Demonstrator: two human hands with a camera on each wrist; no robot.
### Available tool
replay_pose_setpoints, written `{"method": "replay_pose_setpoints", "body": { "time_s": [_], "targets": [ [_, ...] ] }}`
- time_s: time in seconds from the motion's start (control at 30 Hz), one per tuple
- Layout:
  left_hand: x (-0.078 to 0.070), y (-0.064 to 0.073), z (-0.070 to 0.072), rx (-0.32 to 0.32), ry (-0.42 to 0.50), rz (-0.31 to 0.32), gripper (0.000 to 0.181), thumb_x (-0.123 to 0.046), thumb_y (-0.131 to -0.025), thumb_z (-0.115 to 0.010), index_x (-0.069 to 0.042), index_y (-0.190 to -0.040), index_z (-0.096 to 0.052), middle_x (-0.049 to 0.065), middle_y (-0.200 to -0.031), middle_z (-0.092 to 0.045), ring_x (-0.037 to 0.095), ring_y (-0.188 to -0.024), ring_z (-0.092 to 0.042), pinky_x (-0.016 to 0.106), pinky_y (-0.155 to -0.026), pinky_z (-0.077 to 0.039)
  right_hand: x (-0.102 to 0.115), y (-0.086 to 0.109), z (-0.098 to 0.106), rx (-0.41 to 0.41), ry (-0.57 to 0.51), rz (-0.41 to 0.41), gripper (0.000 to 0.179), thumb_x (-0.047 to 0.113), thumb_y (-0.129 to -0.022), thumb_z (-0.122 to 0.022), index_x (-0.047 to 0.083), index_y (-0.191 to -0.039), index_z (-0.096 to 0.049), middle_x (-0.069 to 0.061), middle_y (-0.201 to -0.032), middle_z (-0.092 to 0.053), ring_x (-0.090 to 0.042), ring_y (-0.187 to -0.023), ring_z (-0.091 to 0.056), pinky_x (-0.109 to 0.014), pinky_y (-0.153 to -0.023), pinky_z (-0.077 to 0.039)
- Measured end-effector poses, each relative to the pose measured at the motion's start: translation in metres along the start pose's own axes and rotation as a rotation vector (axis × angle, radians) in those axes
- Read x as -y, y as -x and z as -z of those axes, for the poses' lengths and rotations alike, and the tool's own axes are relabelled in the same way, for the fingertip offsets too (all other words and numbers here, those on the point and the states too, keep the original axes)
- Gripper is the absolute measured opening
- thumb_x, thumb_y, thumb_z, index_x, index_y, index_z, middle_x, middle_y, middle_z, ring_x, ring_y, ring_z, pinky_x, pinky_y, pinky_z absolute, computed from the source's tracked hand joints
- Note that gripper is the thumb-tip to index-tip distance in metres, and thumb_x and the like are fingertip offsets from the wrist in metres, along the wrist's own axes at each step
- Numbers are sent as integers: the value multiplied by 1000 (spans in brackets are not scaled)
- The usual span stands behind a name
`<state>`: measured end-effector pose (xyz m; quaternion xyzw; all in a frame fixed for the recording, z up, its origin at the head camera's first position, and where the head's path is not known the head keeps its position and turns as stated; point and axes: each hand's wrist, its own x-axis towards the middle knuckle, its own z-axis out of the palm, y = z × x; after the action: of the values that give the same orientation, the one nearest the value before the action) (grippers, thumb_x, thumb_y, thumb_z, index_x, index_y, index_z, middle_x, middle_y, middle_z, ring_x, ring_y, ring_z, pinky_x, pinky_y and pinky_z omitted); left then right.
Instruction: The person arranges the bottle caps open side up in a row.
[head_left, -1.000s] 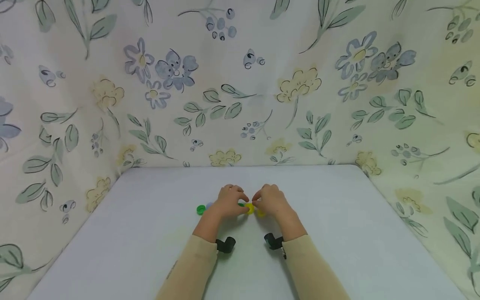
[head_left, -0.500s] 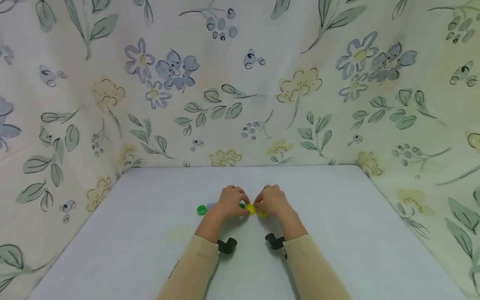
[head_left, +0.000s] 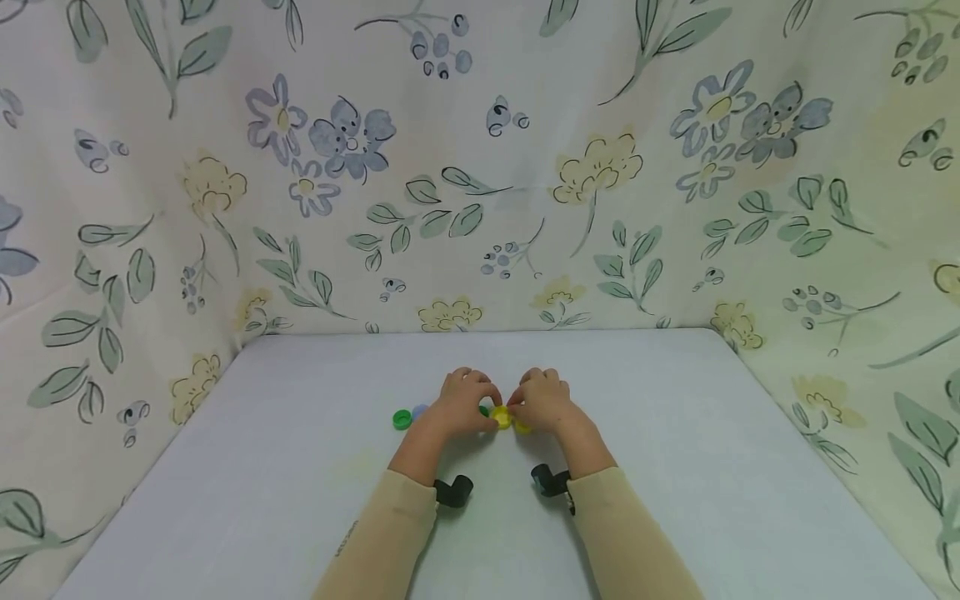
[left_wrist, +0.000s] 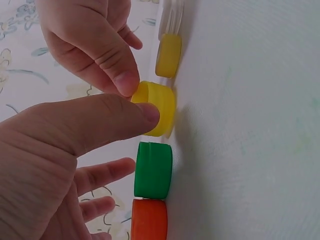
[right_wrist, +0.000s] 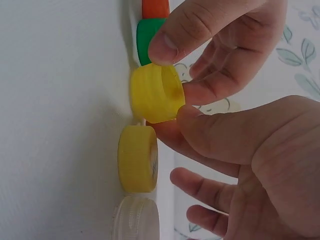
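At mid-table, my left hand (head_left: 463,404) pinches a bright yellow bottle cap (left_wrist: 165,112) between thumb and a finger. My right hand (head_left: 542,402) pinches the same cap at its rim from the other side, as the right wrist view shows. The cap's hollow side faces up, off the tabletop. Close by on the right hand's side sits a second, darker yellow cap (right_wrist: 135,159), then a clear cap (right_wrist: 137,220). On the left hand's side stand a green cap (left_wrist: 154,170) and an orange cap (left_wrist: 149,220), partly hidden in the head view.
A green cap (head_left: 402,419) and a pale blue cap (head_left: 420,411) lie left of the left hand on the white table (head_left: 225,483). Floral cloth (head_left: 480,208) hangs behind and at both sides. Each wrist wears a black camera mount (head_left: 454,492).
Both hands stay almost in place. The pinched yellow cap has shifted very slightly to the right, with small finger movements around it.
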<state>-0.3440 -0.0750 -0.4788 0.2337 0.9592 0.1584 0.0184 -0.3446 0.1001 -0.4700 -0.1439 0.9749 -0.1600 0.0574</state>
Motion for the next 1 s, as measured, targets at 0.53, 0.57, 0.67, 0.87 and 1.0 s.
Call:
{"method": "replay_pose_setpoints", "body": {
  "time_s": [0.53,0.57,0.67,0.87,1.0],
  "targets": [
    [0,1,1,-28,1,1,28,-28,-83,-71,-27,-111,-66,3,-123,-52,33,-128,-30,49,-108,-19,-4,2,2,-46,-161,-42,12,36,-83,-69,25,-84,-72,-5,-119,-48,-29,-112,-36,-48,-87,-36],
    [1,2,1,-32,-4,1,28,-28,-85,-69,-27,-112,-66,3,-123,-52,32,-129,-31,49,-108,-20,-4,1,2,-52,-166,-44,12,36,-83,-69,25,-84,-72,-5,-120,-47,-29,-112,-36,-49,-87,-35],
    [2,2,1,-50,-8,-6,26,-29,-89,-64,-26,-115,-66,3,-124,-52,32,-129,-31,48,-108,-21,-4,2,2,-70,-168,-51,12,37,-83,-68,26,-86,-72,-4,-122,-46,-29,-113,-35,-49,-88,-35],
    [3,1,0,-79,3,-8,22,-27,-93,-59,-26,-113,-67,2,-122,-52,29,-128,-32,44,-107,-24,-3,3,2,-86,-134,-31,13,39,-85,-66,27,-89,-71,-2,-123,-46,-28,-112,-35,-46,-83,-37],
    [3,0,-2,-109,-17,-23,18,-27,-93,-59,-24,-108,-69,2,-119,-54,28,-126,-35,43,-106,-26,-3,3,2,-95,-110,11,13,36,-86,-67,26,-92,-71,-3,-121,-47,-27,-112,-35,-46,-84,-35]
  ]
}}
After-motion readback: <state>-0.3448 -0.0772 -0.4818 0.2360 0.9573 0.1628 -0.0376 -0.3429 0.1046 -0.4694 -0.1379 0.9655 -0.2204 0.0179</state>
